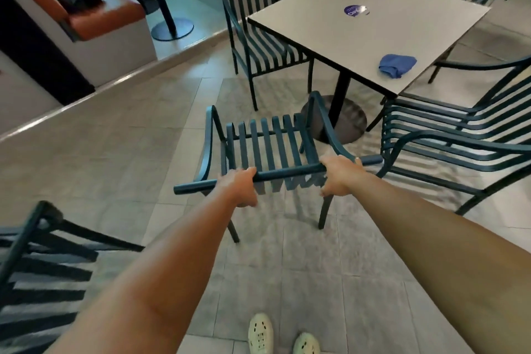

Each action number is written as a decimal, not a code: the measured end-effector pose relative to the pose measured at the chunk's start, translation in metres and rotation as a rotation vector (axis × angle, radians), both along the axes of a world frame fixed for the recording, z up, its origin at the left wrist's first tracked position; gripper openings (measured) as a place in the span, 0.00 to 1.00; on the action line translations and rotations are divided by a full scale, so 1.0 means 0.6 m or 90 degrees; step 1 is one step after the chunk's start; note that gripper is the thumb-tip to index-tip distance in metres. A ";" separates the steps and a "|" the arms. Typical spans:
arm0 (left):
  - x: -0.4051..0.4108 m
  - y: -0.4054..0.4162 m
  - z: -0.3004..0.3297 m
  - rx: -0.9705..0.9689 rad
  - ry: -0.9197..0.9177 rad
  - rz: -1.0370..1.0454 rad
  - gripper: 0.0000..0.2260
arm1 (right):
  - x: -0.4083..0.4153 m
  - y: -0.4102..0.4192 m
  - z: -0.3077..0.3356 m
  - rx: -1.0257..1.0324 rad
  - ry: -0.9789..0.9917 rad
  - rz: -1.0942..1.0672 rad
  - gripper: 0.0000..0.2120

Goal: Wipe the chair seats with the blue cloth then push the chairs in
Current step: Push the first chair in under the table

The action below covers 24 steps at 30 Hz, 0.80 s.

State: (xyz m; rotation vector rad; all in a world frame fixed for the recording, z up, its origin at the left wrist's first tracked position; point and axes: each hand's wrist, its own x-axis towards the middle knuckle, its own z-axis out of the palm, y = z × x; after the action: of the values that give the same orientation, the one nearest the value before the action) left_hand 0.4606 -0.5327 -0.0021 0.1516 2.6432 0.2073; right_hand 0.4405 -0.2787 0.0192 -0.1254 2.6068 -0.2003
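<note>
So the biggest thing here is the grey tiled floor, with a square grey table on a black pedestal base up in the right half. Dark green slatted metal chairs sit all around it: one chair on the table's far left side tucked partly under the edge, another chair on the right angled away from the table, one at the top right corner, and part of one more at the bottom left.

The chair in the middle is the one being handled. It stands on the floor just short of the table base, seat slats facing the table, not under the tabletop yet.

Both hands are on its top back rail. The left hand has its fingers curled over the rail left of centre, a full grip. The right hand wraps the rail the same way further right, fingers over the top and thumb underneath. Both arms are stretched out pretty straight.

The blue cloth is bunched up on the tabletop near its right corner, nobody touching it. There's also a round purple sticker mid-table.
</note>
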 end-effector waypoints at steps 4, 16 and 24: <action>-0.017 -0.024 -0.014 -0.032 -0.015 0.029 0.22 | -0.016 0.001 -0.014 0.029 0.006 0.020 0.27; -0.053 -0.030 -0.072 -0.123 0.031 0.032 0.12 | -0.074 0.022 -0.051 0.126 0.032 0.091 0.12; -0.066 -0.029 -0.080 -0.141 0.071 0.018 0.09 | -0.095 0.027 -0.063 0.194 0.072 0.155 0.07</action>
State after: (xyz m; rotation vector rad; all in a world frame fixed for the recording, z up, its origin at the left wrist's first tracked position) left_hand 0.4212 -0.5503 -0.0500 0.0528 2.7575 -0.0872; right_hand 0.3832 -0.2628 -0.0184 -0.3502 2.6671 0.2962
